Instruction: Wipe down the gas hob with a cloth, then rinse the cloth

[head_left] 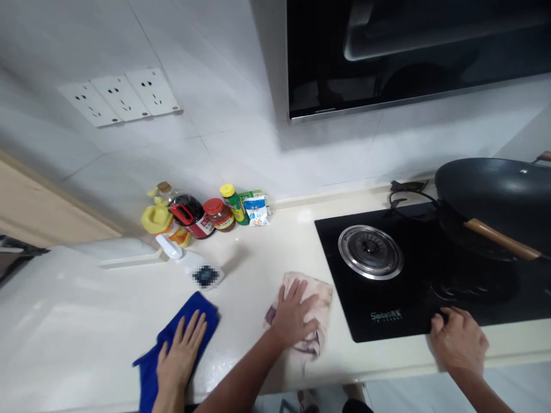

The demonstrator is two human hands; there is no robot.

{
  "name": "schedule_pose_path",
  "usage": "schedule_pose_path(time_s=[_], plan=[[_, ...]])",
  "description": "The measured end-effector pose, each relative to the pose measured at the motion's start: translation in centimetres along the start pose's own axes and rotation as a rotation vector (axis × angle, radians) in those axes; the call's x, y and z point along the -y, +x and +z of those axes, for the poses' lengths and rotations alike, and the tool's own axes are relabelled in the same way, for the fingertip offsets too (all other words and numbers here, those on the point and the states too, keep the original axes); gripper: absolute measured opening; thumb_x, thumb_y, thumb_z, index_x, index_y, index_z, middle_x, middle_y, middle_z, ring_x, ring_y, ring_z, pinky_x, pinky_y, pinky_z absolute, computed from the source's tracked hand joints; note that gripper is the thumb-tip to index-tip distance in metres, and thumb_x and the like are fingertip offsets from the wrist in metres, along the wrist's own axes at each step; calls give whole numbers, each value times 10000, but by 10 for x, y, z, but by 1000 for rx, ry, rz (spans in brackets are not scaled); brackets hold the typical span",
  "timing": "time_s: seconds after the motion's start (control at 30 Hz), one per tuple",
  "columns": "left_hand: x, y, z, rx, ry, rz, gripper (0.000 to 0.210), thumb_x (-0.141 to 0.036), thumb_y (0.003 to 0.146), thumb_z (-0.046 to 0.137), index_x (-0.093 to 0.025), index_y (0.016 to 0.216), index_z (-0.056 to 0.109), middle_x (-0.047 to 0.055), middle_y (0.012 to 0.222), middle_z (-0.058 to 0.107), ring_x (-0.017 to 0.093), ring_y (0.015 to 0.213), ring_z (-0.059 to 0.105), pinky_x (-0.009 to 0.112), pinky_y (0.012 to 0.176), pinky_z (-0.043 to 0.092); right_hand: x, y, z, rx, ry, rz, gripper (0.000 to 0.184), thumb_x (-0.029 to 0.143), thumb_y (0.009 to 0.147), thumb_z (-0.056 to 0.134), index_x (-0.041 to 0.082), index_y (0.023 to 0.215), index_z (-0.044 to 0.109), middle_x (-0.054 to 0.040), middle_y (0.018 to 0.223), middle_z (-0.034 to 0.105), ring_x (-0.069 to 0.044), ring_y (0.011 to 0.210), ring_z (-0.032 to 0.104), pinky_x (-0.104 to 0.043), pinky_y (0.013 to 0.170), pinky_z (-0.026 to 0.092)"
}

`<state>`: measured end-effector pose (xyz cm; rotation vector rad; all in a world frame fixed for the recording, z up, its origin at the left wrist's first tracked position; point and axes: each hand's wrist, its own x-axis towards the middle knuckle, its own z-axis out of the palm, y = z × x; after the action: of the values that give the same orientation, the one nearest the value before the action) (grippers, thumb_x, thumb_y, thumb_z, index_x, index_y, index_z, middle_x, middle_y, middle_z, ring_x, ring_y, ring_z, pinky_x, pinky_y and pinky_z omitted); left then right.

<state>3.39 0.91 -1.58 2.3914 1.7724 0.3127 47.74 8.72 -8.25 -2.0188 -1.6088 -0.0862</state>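
Observation:
My left hand (297, 315) lies flat with fingers spread on a folded pale pink cloth (321, 292), which has darker purplish marks. This cloth rests on the white counter just left of the black cooktop (413, 310). At the cooktop's front edge, my right hand (458, 338) rests with its fingers curled in; nothing shows in it. Another person's hand (183, 350) presses a blue cloth (146, 367) on the counter at the left, their forearm crossing close beside my left arm. A white spray bottle (189, 264) lies or leans beyond the blue cloth; which one I cannot tell.
Along the wall stand a yellow container (157, 221), a dark sauce bottle (193, 215), a red-lidded jar (219, 215), a green bottle (235, 203) and a small packet (257, 211). A wok (495, 189) with a wooden handle sits on the cooktop's right side, beyond a round burner (370, 252).

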Motion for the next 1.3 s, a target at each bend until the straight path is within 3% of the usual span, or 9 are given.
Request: schedule_pose_path(time_s=[0.17,0.27,0.4,0.57,0.77,0.9,1.03,1.17,1.3], plan=[[48,92,-23,-12,76,-180,621,-577,936,621,-427,1530,522,44,1729,343,360,1590,280,666,1241,224,0,0,1,-9,2,5,392,510,958,382,225,1103,610,-173,1350,614,-406,1320,549,-609,1071,420],[83,117,-38,-69,105,-309,590,-522,976,571,-360,1542,530,98,1726,338,373,1597,259,690,1232,231,1,1,0,-10,10,11,399,512,957,381,226,1113,611,-170,1356,611,-406,1325,548,-617,1092,405],[122,106,-55,-110,137,-481,588,-514,1001,523,-342,1563,504,117,1734,310,370,1606,239,719,1220,237,3,1,-3,-19,11,25,392,510,940,399,223,1097,616,-170,1360,611,-398,1333,545,-607,1099,404],[136,55,-65,-123,184,-615,592,-532,1007,506,-340,1568,497,122,1735,309,357,1617,210,705,1222,250,3,2,-5,-23,38,48,363,480,910,443,223,1084,630,-166,1357,618,-378,1311,553,-594,1098,395],[106,-30,-60,-108,220,-708,604,-518,1014,503,-326,1586,470,138,1747,269,373,1619,198,732,1201,275,0,1,-4,-58,96,33,348,448,895,492,213,1093,655,-185,1354,621,-400,1302,549,-618,1078,392],[50,-93,-46,-87,272,-691,601,-481,1018,501,-331,1597,451,133,1760,229,357,1632,164,696,1208,294,-1,-1,-3,-57,96,39,361,467,944,462,217,1116,657,-205,1384,614,-414,1331,539,-597,1065,388],[-8,-146,-27,-74,264,-576,607,-466,988,531,-364,1583,474,110,1756,250,362,1627,189,683,1208,311,1,-3,-2,-72,105,44,356,459,968,451,211,1118,658,-208,1387,617,-398,1359,521,-569,1077,375],[-32,-167,-13,-98,257,-517,635,-455,913,614,-410,1541,530,80,1707,379,389,1608,242,694,1187,336,5,-2,-3,-57,124,51,341,431,937,458,199,1108,641,-196,1383,604,-382,1381,480,-580,1097,363],[-29,-144,-13,-99,287,-523,656,-466,889,640,-364,1531,554,121,1711,364,418,1612,207,733,1164,327,11,0,-4,-32,71,63,345,440,954,425,201,1108,621,-173,1372,600,-343,1397,450,-536,1111,351]])
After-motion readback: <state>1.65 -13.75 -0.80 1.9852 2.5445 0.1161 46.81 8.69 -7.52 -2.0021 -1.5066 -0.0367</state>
